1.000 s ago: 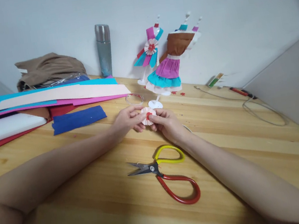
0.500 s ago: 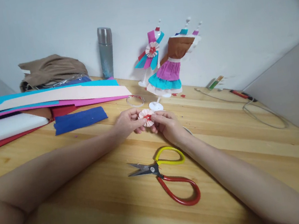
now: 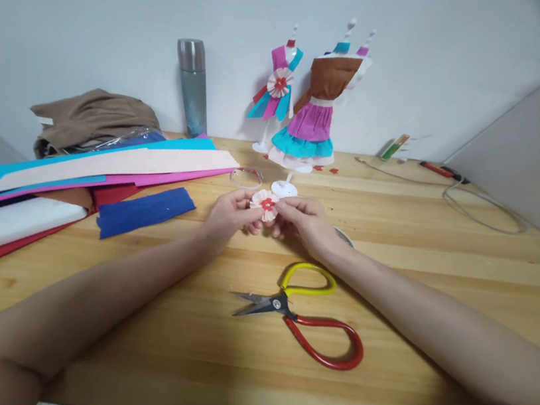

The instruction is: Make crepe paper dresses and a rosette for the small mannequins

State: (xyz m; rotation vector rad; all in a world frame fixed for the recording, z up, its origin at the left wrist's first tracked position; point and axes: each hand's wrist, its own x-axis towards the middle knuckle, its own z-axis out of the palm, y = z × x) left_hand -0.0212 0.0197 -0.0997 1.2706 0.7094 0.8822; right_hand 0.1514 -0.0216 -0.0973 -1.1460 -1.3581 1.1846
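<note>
Between my two hands is a pleated pale-pink paper rosette (image 3: 265,204) with a red flower shape at its centre. My left hand (image 3: 233,220) pinches its left edge, thumb in front and fingers behind. On the opposite edge, the thumb and fingers of my right hand (image 3: 305,219) grip it too. Scissors (image 3: 277,304) with one yellow and one red handle lie on the table nearer to me, blades parted and pointing left. Partly hidden behind my right wrist lies a round object (image 3: 344,237). A clear ring-like coil (image 3: 246,178) rests just beyond my left hand.
Small dress forms wear a paper dress (image 3: 312,123) and a rosette sash (image 3: 279,84) at the back. Coloured paper sheets (image 3: 109,166), a blue strip (image 3: 145,211) and a white board (image 3: 21,222) lie left. A flask (image 3: 195,85) stands behind. A cable (image 3: 444,195) runs right.
My thumbs have moved off the red centre out to the rosette's edges, so the flower shape now shows whole. The camera view has shifted slightly. The scissors have stayed put.
</note>
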